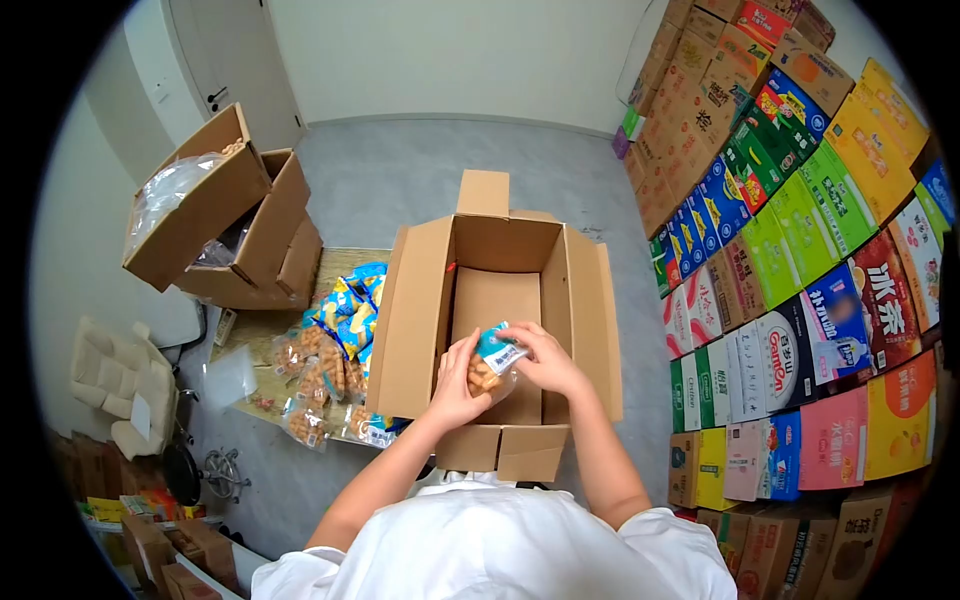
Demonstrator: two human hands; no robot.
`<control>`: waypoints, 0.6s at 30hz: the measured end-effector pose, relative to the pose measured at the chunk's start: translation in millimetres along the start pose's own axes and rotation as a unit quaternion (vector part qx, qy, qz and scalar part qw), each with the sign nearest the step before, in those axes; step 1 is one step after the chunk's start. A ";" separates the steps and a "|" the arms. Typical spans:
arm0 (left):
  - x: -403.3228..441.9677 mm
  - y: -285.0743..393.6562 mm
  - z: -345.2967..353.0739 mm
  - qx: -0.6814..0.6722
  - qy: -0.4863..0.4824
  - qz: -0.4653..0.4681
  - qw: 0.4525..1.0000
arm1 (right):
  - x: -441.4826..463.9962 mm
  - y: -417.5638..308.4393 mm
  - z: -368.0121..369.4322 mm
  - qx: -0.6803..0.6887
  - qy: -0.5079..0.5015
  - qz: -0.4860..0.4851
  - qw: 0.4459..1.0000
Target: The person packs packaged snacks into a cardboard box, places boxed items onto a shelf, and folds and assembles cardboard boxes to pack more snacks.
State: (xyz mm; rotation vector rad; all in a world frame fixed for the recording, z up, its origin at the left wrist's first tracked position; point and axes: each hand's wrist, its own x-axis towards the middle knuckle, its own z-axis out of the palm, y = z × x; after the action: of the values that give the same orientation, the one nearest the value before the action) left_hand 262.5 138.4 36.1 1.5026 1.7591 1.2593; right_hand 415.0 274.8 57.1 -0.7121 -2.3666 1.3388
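Both hands are over an open cardboard box (498,300) whose flaps are folded outward. My left hand (458,385) is wrapped round the left side of a clear snack bag (487,368) with a blue-and-white top and tan pieces inside. My right hand (543,360) grips the same bag at its upper right, by the label. Beneath the hands, part of the box's inside is hidden. Left of the box, similar snack bags (326,372) and blue-and-yellow packets (352,322) lie piled on a wooden table (262,385).
Another open carton (262,245) with clear plastic stands at the back left of the table. A clear plastic piece (231,376) lies at the table's left edge. Stacked colourful cartons (780,240) line the right side. A cream chair (125,390) stands at the left.
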 end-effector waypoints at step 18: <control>-5.6 16.7 -0.1 0.092 0.078 0.100 0.988 | -6.8 31.5 15.1 0.299 0.050 0.127 0.945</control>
State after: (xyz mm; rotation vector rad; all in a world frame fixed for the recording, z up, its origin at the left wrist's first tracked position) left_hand 272.0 132.4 49.7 1.7641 1.9083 1.3764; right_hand 421.2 274.0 22.1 -0.8766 -1.6776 1.9440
